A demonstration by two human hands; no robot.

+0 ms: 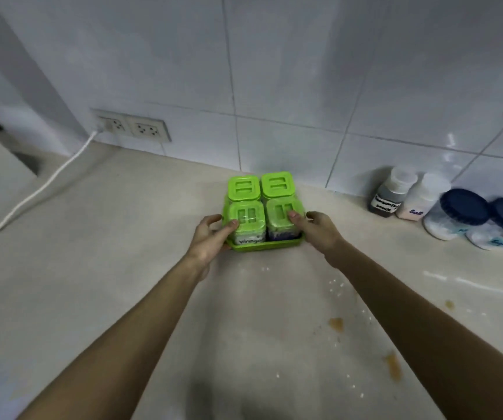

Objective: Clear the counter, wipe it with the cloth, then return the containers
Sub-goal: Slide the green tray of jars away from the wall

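On the far left we see a white cord (32, 195) running across the beige counter (107, 268) up to a double wall socket (135, 127) in the white tiled wall (305, 71). To the left of the tray the counter lies bare as far as the cord.

Our left hand (211, 237) grips the left side of the green tray (262, 244), fingers curled round its edge and thumb pressed on the lid of the near-left jar. That jar (248, 225) carries a label we read as "vinegar", partly hidden by the tray rim. Four green-lidded jars stand in the tray in two rows, close to the wall. Our right hand (317, 228) clasps the tray's right side in the same way, thumb on the near-right jar (282, 221); its label is too blurred to read.

Further right, against the wall, stands a bottle (388, 195) labelled "Seasoning sauce", then one (417, 201) marked "Salt", then two blue-lidded jars (462, 213) whose writing we cannot make out.

In front of us the counter shows orange stains (336, 324) and scattered white grains (335, 283).
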